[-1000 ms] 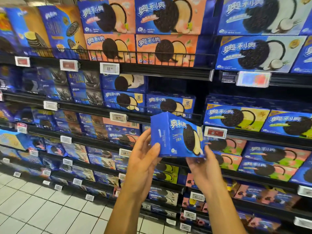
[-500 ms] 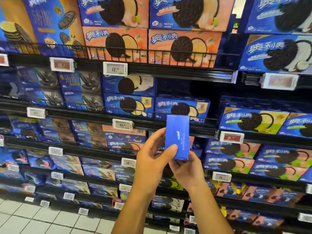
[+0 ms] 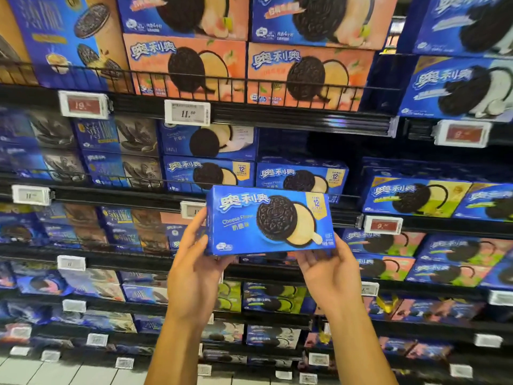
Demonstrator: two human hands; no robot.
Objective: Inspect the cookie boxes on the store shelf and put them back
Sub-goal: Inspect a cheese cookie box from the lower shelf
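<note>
**Blue cookie box held before the shelf**

Both hands hold a blue cookie box (image 3: 269, 220) face-forward, just below the matching boxes (image 3: 301, 177) on the shelf (image 3: 277, 118). The left hand (image 3: 194, 269) grips its left end, thumb at the front. The right hand (image 3: 330, 273) cradles the lower right corner, fingers curled beneath.
</note>
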